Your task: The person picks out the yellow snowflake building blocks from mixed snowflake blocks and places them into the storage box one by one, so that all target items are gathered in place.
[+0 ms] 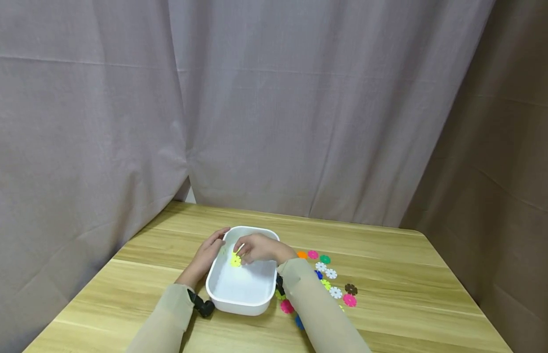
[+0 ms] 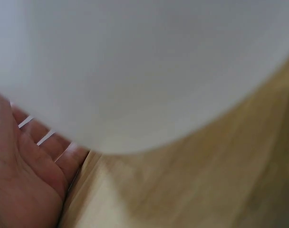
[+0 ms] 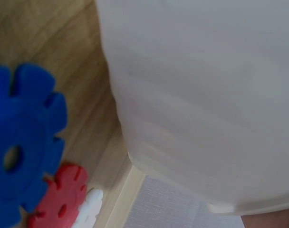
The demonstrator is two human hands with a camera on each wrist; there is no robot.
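Note:
A white plastic tub [image 1: 240, 309] stands on the table, its open top facing up. On its left side my left hand [image 1: 206, 256] holds the wall, thumb by the rim and fingers along the outside. The left wrist view shows that palm [image 2: 25, 185] close against the tub's outer wall [image 2: 135, 95]. Inside the tub, my right hand [image 1: 258, 246] pinches a yellow snowflake disc [image 1: 236, 261] between thumb and fingers. Its fingertips are partly hidden behind the hand. In the right wrist view the tub wall [image 3: 201, 109] covers most of the frame.
Right of the tub lie several loose snowflake discs, among them a green one [image 1: 325, 259], a white one [image 1: 335, 292], a brown one [image 1: 351, 289] and a pink one [image 1: 350, 300]. A blue disc [image 3: 30, 137] lies near the right wrist. Grey curtain [image 1: 300, 122] hangs behind the wooden table [image 1: 402, 284].

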